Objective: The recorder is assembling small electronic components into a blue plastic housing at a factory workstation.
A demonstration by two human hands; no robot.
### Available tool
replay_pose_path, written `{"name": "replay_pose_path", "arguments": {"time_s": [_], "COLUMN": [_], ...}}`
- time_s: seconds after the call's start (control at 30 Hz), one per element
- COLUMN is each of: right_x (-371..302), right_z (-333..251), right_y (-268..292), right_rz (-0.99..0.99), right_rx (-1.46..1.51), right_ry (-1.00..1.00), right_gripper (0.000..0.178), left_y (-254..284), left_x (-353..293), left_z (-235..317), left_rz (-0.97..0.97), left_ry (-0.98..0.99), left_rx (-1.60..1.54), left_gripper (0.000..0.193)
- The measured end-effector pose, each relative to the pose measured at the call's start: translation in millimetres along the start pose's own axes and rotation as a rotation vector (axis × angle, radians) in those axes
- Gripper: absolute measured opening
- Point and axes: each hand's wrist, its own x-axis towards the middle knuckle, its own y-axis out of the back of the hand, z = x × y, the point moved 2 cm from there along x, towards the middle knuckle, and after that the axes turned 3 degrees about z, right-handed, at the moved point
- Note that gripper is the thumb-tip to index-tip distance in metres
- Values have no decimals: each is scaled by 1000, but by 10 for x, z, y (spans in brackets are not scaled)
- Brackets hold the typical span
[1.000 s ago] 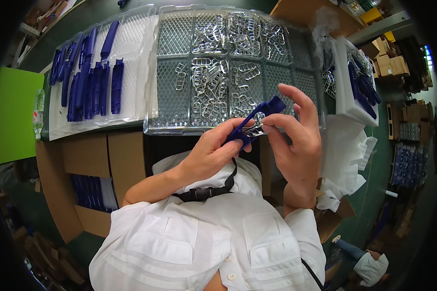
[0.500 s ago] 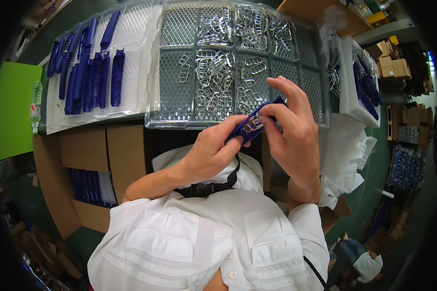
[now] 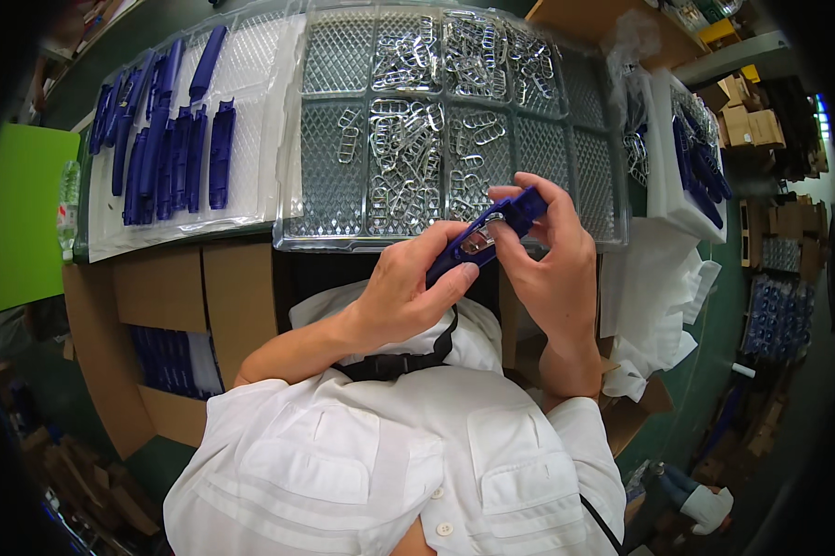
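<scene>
A long dark-blue plastic shell (image 3: pixel 525 208) is held slantwise between my hands, just in front of the clear tray's near edge. My left hand (image 3: pixel 412 284) grips its lower left end, thumb on top. At the upper right end, the fingers and thumb of my right hand (image 3: pixel 552 250) close around it. Between the thumbs a shiny metal piece (image 3: pixel 477 243) sits in the shell's hollow; my right thumb partly covers it. Beyond my hands, a clear compartmented tray (image 3: pixel 329 227) carries many metal loop-shaped pieces (image 3: pixel 406 157).
To the left, several blue shells (image 3: pixel 220 156) lie on a white-lined tray (image 3: pixel 260 176). Below it stands an open cardboard box (image 3: pixel 172 408) with more blue parts. A white foam box (image 3: pixel 663 139) with blue and metal parts is on the right. Another person (image 3: pixel 704 505) is at the lower right.
The blue shell has turned to show more of its far end. My right hand's fingers, raised before, now wrap around that end, with the thumb down on the metal piece.
</scene>
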Motion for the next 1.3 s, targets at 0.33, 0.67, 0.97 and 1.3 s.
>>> {"name": "replay_pose_path", "arguments": {"time_s": [0.33, 0.67, 0.97, 1.3], "right_x": [-76, -190, -161, -130], "right_z": [72, 242, 385, 754], "right_y": [-112, 28, 82, 200], "right_rz": [-9, 162, 145, 287], "right_rx": [-63, 415, 305, 213], "right_ry": [79, 357, 495, 153], "right_gripper": [32, 47, 38, 39], "left_y": [18, 398, 540, 919], "left_x": [165, 131, 115, 804], "left_z": [-120, 272, 366, 431], "left_rz": [22, -91, 1, 115], "left_ry": [114, -265, -453, -355], "left_rx": [-43, 284, 317, 437], "left_gripper": [16, 42, 57, 49]}}
